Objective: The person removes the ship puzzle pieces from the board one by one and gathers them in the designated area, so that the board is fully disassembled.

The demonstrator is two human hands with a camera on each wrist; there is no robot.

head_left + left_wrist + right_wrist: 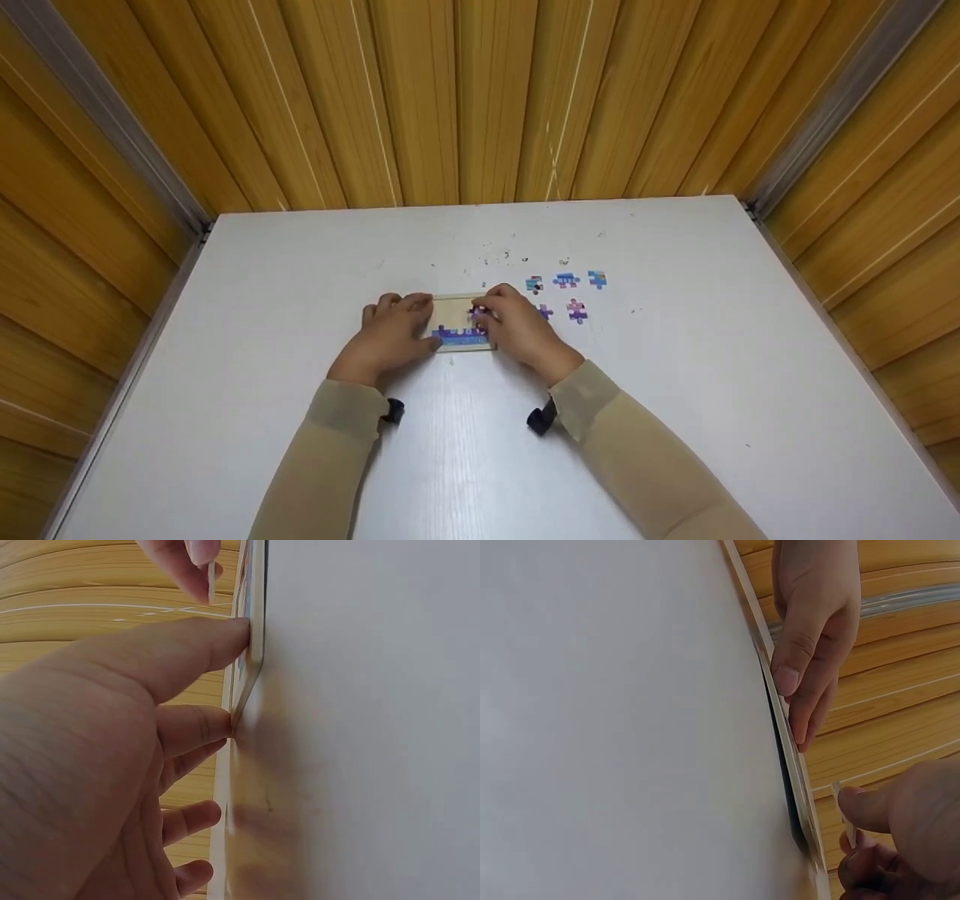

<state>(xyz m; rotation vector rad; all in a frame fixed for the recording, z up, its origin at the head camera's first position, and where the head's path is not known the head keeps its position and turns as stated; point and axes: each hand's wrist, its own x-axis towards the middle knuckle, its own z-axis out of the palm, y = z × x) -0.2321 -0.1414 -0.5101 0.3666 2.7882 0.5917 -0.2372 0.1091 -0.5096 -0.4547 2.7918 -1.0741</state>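
Observation:
A small puzzle tray [451,311] with a pale bare bottom lies on the white table. Blue and purple jigsaw pieces [461,340] line its near side. My left hand [391,330] rests at the tray's left end, thumb on the near corner and fingertips by the far one; the left wrist view shows its fingers mostly straight, touching the rim. Over the tray's right end, my right hand [521,322] pinches a puzzle piece [845,814] between thumb and fingers. That piece is raised above the tray, seen edge-on in both wrist views, so its picture is hidden there.
Several loose puzzle pieces lie right of the tray, among them a blue one [597,279], a blue-pink one [567,280] and a pink-purple one [577,310]. Small dark specks [506,255] dot the table behind the tray. Wood-patterned walls [480,105] enclose the table.

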